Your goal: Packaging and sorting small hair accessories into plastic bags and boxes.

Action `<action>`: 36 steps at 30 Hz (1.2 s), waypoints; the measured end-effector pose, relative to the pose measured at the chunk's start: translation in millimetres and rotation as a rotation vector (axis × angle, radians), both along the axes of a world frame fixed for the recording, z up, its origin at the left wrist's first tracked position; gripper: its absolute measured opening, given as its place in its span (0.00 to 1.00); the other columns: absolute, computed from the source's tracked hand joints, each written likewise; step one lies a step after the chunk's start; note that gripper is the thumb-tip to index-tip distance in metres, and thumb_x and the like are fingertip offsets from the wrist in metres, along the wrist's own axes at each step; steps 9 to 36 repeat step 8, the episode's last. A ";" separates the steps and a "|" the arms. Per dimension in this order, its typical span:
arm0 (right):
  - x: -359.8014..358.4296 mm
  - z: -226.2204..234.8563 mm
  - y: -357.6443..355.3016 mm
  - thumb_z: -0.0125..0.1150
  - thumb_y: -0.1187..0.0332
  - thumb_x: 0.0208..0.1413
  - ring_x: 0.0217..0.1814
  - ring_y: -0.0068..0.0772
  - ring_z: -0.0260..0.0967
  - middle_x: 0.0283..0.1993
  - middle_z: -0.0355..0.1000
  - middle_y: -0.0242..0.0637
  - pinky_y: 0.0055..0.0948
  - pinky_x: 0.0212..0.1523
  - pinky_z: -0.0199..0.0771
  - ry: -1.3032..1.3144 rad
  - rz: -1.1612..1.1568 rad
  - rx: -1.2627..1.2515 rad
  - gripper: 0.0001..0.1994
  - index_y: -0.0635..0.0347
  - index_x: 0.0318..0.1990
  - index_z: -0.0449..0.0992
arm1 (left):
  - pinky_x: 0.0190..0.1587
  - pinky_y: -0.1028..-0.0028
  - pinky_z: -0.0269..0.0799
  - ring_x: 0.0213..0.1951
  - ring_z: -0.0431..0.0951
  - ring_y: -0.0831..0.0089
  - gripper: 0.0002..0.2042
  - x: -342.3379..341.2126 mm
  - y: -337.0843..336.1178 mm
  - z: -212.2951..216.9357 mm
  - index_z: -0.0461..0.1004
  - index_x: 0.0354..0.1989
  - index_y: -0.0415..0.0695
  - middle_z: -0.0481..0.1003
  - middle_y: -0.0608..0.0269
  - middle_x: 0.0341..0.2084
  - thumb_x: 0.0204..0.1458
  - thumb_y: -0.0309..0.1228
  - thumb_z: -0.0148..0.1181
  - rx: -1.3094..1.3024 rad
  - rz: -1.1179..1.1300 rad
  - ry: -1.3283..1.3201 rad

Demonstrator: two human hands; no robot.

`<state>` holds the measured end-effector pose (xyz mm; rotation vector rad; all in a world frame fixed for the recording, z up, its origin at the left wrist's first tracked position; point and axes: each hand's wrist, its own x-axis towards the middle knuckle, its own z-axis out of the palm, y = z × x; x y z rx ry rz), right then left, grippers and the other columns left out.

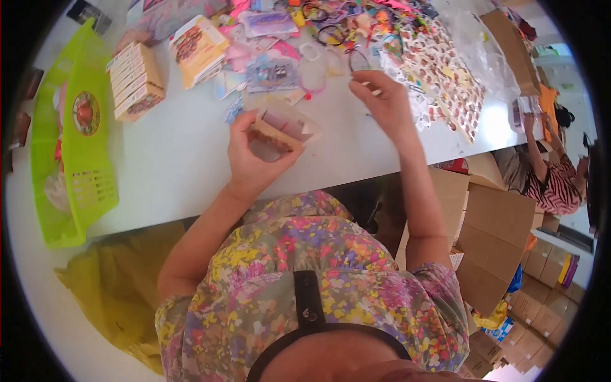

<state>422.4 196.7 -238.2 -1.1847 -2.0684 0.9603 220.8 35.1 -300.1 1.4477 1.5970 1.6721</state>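
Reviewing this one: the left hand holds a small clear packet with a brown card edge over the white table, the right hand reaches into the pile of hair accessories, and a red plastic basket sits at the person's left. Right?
Not quite. The plastic basket at the person's left is bright green, not red, as the head view shows. The rest holds: the left hand holds the small clear packet over the white table, and the right hand reaches into the pile of hair accessories.

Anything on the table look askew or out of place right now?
The green basket at the left hangs past the white table's near edge, tilted. The small open bag in the left hand looks fine. The right hand reaches into a jumbled accessory pile.
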 end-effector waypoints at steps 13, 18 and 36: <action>-25.1 8.5 -19.0 0.65 0.74 0.50 0.45 0.16 0.69 0.44 0.75 0.30 0.16 0.35 0.71 0.044 0.105 -0.039 0.15 0.57 0.47 0.78 | 0.56 0.69 0.68 0.54 0.70 0.67 0.39 -7.3 4.9 -1.0 0.60 0.56 0.41 0.66 0.55 0.52 0.33 0.25 0.78 0.127 -0.085 -0.111; -25.1 8.5 -19.0 0.65 0.74 0.50 0.45 0.16 0.69 0.44 0.75 0.30 0.16 0.35 0.71 0.044 0.105 -0.039 0.15 0.57 0.47 0.78 | 0.56 0.69 0.68 0.54 0.70 0.67 0.39 -7.3 4.9 -1.0 0.60 0.56 0.41 0.66 0.55 0.52 0.33 0.25 0.78 0.127 -0.085 -0.111; -25.1 8.5 -19.0 0.65 0.74 0.50 0.45 0.16 0.69 0.44 0.75 0.30 0.16 0.35 0.71 0.044 0.105 -0.039 0.15 0.57 0.47 0.78 | 0.56 0.69 0.68 0.54 0.70 0.67 0.39 -7.3 4.9 -1.0 0.60 0.56 0.41 0.66 0.55 0.52 0.33 0.25 0.78 0.127 -0.085 -0.111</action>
